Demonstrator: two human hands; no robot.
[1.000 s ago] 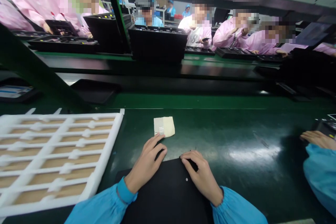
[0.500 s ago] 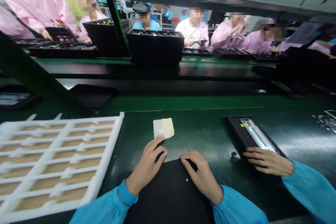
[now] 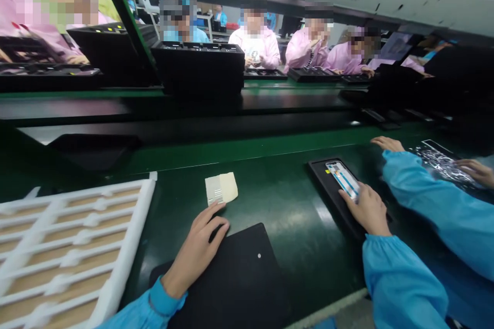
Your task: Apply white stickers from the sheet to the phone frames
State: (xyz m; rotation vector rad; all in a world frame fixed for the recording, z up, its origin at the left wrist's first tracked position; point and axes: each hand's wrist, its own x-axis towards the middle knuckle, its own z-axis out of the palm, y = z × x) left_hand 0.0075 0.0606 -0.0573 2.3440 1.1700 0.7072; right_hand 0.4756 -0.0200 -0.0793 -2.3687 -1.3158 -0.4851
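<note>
My left hand (image 3: pixel 198 247) rests over the upper left of a black mat (image 3: pixel 247 277), fingers curved and slightly apart. Its fingertips touch the lower edge of a small cream sheet (image 3: pixel 227 186) bearing several thin silvery strips. My right hand (image 3: pixel 368 207) is closed around the near end of a phone (image 3: pixel 341 177) with blue strips on its face; the palm hides that end. The phone lies in a shallow black tray (image 3: pixel 320 177) with a yellow tab beside it. A small white dot (image 3: pixel 259 255) shows on the mat.
A white foam rack (image 3: pixel 135 216) with brown slots stands at left. To my right, a co-worker's blue sleeve (image 3: pixel 432 190) reaches across the green bench beside a pile of shiny small pieces (image 3: pixel 443 164). Black bins (image 3: pixel 200 69) and several people are beyond the raised rail.
My right hand has left the mat's top edge and moved right onto the phone. A co-worker's hand has left the tray. The view has turned right; my left hand stays by the sheet.
</note>
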